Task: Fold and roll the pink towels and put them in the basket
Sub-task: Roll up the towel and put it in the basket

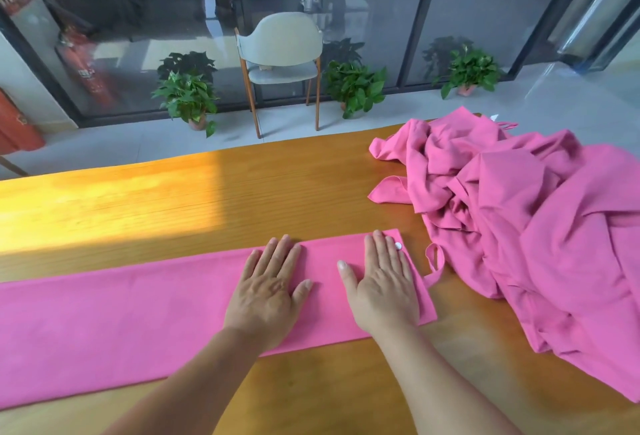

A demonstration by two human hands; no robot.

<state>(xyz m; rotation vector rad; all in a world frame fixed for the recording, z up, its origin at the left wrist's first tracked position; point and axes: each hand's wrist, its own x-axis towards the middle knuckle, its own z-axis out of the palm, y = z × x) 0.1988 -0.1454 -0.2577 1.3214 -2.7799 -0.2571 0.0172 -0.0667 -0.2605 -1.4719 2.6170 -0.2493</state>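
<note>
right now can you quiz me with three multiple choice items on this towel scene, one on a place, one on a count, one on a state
1. Where is the crumpled towel pile?
A. right end of the table
B. on the chair
C. on the floor

2. How many potted plants stand by the glass?
A. one
B. three
C. five

3. How do the hands lie on the folded towel?
A. fists
B. pinching a corner
C. flat, fingers straight

Answers:
1 A, it is heaped right of the right hand.
2 B, three show.
3 C, the left hand too lies flat.

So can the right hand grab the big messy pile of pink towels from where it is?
Probably yes. The right hand lies flat on the folded towel, and the pile sits just to its right on the table with nothing between them.
</note>
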